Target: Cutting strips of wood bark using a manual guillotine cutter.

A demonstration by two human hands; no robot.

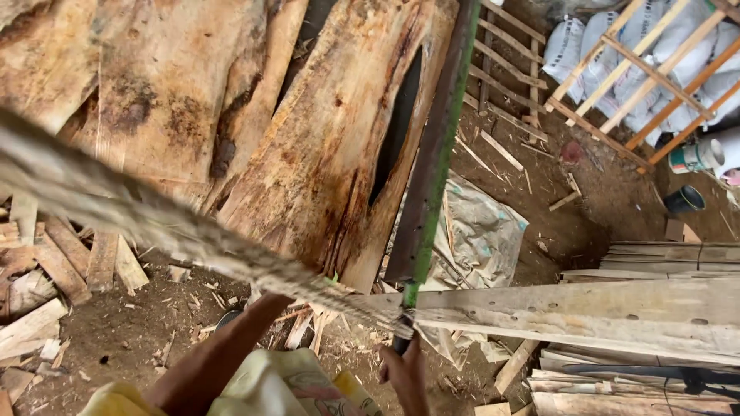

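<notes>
Presently, step: right hand [406, 375] is gripping green metal bar [432, 166] at base.
Left hand: hidden; grip indeterminable.
Next: steadying against planks [324, 146].

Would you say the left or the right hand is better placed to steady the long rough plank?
Probably the right hand: it shows by the green bar, close under the plank. The left arm reaches up behind the plank, and its hand is hidden.
</notes>
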